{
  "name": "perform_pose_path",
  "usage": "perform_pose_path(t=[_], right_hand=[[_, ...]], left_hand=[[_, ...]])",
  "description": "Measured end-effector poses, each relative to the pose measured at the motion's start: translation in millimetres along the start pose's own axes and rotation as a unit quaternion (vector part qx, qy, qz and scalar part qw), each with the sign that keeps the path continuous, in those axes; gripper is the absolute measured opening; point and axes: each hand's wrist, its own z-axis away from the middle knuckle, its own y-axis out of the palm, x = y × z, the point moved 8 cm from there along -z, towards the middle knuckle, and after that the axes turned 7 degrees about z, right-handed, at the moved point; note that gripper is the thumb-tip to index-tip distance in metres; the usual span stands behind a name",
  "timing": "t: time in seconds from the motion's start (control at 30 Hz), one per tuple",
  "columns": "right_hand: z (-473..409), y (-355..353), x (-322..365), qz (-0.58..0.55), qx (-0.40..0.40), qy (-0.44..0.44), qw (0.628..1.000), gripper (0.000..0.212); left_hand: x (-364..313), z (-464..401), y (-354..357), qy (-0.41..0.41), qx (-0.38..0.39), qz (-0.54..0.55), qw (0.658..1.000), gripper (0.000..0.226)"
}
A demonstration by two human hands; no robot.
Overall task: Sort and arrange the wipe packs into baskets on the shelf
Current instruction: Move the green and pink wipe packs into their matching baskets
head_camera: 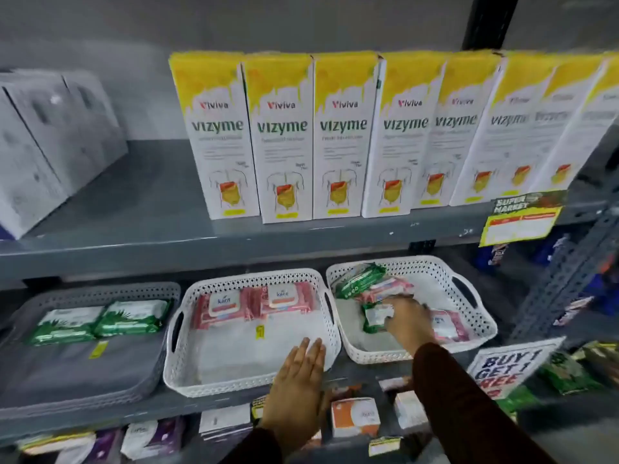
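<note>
While the left hand (298,380) lies flat, fingers together, on the middle basket (187,373) rim, the right hand (407,321) grips a green wipe pack (373,318) in the basket (482,324) just right of it; pink packs (258,304) fill the middle basket's rear.

My right hand (407,321) grips a green pack (373,318) in the right basket (469,343); left hand (298,383) flat on the middle basket (187,373).
</note>
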Motion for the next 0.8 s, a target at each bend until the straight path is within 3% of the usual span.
perform_pose_path(t=[0.13, 0.23, 0.3, 0.5, 0.63, 0.73, 0.8], right_hand=[[-17.8, 2.8, -14.3, -0.029, 0.082, 0.017, 0.996, 0.069], [-28.2, 19.0, -15.8, 0.051, 0.148, 0.011, 0.988, 0.087], [-24.3, 28.7, -10.3, 0.044, 0.179, 0.009, 0.983, 0.098], [-4.5, 23.4, 1.1, -0.045, 0.139, 0.003, 0.989, 0.066], [3.9, 13.2, -1.8, -0.110, 0.136, 0.047, 0.983, 0.073], [16.3, -16.2, 11.4, -0.173, 0.081, 0.059, 0.980, 0.087], [25.2, -37.5, 30.0, -0.188, 0.058, 0.040, 0.980, 0.085]], left_hand=[[-5.6, -4.5, -11.4, -0.022, -0.016, -0.011, 1.000, 0.062], [-7.7, -3.1, -5.0, -0.016, 0.004, -0.018, 1.000, 0.064], [-6.5, -0.1, -7.4, -0.015, 0.004, -0.023, 1.000, 0.063], [18.0, 23.3, -14.5, -0.033, -0.015, -0.025, 0.999, 0.063], [42.4, 47.4, -22.2, -0.044, -0.016, -0.027, 0.999, 0.062], [69.6, 66.8, -31.3, -0.057, -0.031, -0.016, 0.998, 0.062], [89.6, 81.3, -40.2, -0.068, -0.045, -0.007, 0.997, 0.062]])
